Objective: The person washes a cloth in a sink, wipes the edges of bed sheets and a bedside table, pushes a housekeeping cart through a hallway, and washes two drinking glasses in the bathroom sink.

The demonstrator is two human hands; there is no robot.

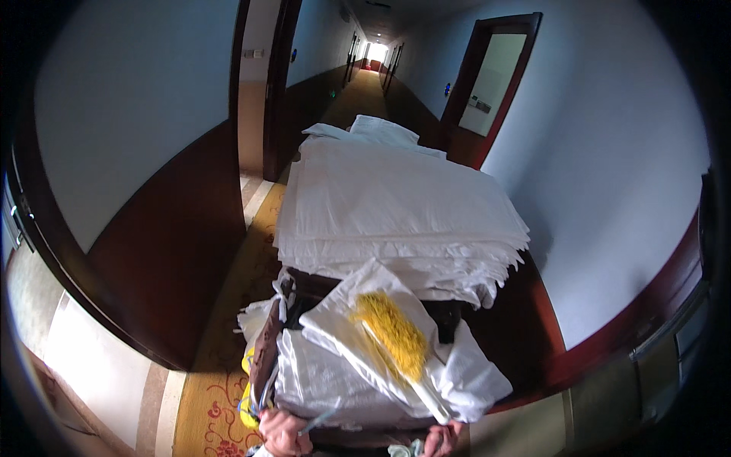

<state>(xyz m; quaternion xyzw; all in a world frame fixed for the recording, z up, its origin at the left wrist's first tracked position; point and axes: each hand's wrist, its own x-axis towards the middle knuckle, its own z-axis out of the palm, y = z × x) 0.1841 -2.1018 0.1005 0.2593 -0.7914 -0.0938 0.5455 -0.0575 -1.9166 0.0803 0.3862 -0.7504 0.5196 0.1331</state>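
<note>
A housekeeping cart with a dark bag stands before me, loaded with white linen. My left hand is curled at the left end of its near edge, and a thin pale-blue strip sticks out beside the fingers. At the right end of that edge is my right hand, partly cut off by the frame, just below the white handle of a yellow fluffy duster. The duster lies on a folded white cloth. A pale green cloth shows beside my right hand.
A tall stack of flat white sheets covers the cart's far part. Yellow items hang at its left side. Patterned carpet runs along the corridor between walls with a left doorway and a right door.
</note>
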